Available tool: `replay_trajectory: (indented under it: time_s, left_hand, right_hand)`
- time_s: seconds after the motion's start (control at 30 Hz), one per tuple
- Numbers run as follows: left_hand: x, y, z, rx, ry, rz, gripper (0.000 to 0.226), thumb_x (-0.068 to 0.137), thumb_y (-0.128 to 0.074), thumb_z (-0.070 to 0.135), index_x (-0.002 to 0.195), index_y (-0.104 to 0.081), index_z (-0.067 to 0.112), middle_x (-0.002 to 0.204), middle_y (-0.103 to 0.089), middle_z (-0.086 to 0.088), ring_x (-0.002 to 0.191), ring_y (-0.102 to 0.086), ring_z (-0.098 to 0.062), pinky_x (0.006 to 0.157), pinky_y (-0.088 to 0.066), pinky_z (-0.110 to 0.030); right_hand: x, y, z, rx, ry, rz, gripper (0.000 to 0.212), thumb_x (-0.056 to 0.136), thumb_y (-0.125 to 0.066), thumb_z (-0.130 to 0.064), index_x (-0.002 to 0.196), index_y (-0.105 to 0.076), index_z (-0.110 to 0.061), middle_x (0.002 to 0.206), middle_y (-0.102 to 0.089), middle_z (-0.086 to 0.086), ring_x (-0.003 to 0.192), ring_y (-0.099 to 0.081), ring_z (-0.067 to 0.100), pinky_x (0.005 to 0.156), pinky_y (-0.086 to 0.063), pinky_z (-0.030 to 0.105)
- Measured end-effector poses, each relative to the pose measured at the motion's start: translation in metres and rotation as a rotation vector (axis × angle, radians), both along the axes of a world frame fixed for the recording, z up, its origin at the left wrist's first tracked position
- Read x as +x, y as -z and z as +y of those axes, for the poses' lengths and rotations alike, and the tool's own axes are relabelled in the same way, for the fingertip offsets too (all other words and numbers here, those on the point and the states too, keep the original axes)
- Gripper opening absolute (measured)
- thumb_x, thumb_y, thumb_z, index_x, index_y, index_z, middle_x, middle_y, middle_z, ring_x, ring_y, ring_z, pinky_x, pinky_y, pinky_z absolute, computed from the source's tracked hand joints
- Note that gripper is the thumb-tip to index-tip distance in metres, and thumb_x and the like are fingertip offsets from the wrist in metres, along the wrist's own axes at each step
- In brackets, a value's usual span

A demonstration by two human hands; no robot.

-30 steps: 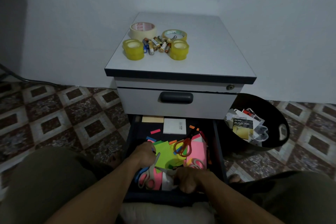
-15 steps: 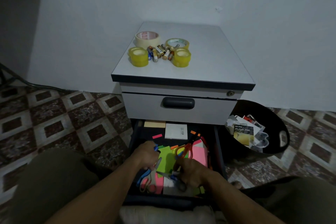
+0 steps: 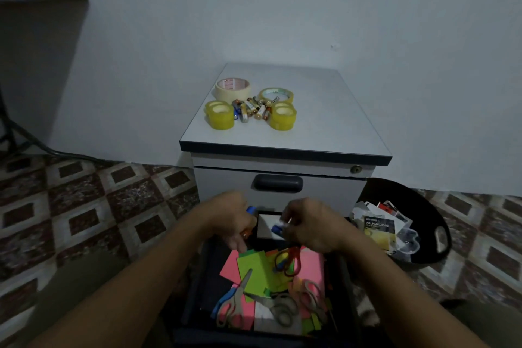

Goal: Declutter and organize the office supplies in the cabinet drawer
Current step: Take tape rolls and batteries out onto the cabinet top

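Note:
The lower drawer (image 3: 195,285) of the grey cabinet (image 3: 285,135) is pulled out. It holds pink and green paper sheets (image 3: 254,265), a blue-handled pair of scissors (image 3: 230,306), a grey pair (image 3: 278,309), a red pair (image 3: 289,261) and a white notepad (image 3: 268,224). My left hand (image 3: 230,217) is raised above the drawer's back and grips small items, with a blue tip and an orange tip showing. My right hand (image 3: 309,224) is raised beside it and pinches a small blue and white object (image 3: 278,227).
Several tape rolls (image 3: 220,116) and a heap of batteries (image 3: 251,109) lie on the cabinet top. A black bin (image 3: 423,223) with packaging stands right of the cabinet. The upper drawer handle (image 3: 278,183) is just behind my hands. Patterned tiles cover the floor.
Both hands rose out of the front of the drawer to its back edge, now holding small items. The blue scissors they covered lie exposed. The camera tilted up.

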State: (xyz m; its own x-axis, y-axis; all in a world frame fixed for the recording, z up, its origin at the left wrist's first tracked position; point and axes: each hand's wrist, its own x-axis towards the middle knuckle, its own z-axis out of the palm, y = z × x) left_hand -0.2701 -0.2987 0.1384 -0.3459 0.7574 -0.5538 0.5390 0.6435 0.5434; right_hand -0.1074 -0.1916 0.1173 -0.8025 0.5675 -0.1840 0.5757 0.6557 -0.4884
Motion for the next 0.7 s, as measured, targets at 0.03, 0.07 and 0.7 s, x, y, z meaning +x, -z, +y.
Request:
replay_trajectory:
  time_s: [0.03,0.07,0.7]
  left_hand:
    - [-0.001,-0.012,0.003,0.023,-0.034,-0.033,0.024,0.099,-0.058,0.018,0.107,-0.059,-0.004,0.083,-0.075,-0.020,0.073,-0.075,-0.026,0.058,-0.058,-0.027]
    - [-0.002,-0.025,0.004,0.068,-0.066,-0.062,0.024,0.101,-0.056,0.019,0.105,-0.058,-0.005,0.080,-0.075,-0.020,0.069,-0.074,-0.025,0.054,-0.056,-0.026]
    - [-0.087,-0.146,0.127,0.490,-0.338,0.239,0.013,0.088,-0.066,0.007,0.088,-0.069,-0.006,0.060,-0.069,-0.015,0.050,-0.064,-0.022,0.047,-0.050,-0.027]
  right_hand:
    - [-0.001,-0.015,0.002,0.022,0.002,0.011,0.020,0.090,-0.067,-0.036,0.103,-0.067,-0.021,0.093,-0.071,-0.001,0.081,-0.067,0.014,0.077,-0.058,0.038]
    - [-0.002,-0.029,0.004,0.044,0.004,0.030,0.018,0.090,-0.067,-0.036,0.102,-0.066,-0.022,0.091,-0.071,-0.001,0.080,-0.067,0.013,0.074,-0.057,0.036]
    - [-0.096,-0.164,0.105,0.022,0.254,0.331,0.020,0.077,-0.073,-0.009,0.091,-0.073,0.005,0.085,-0.074,0.021,0.082,-0.073,0.034,0.073,-0.062,0.049]
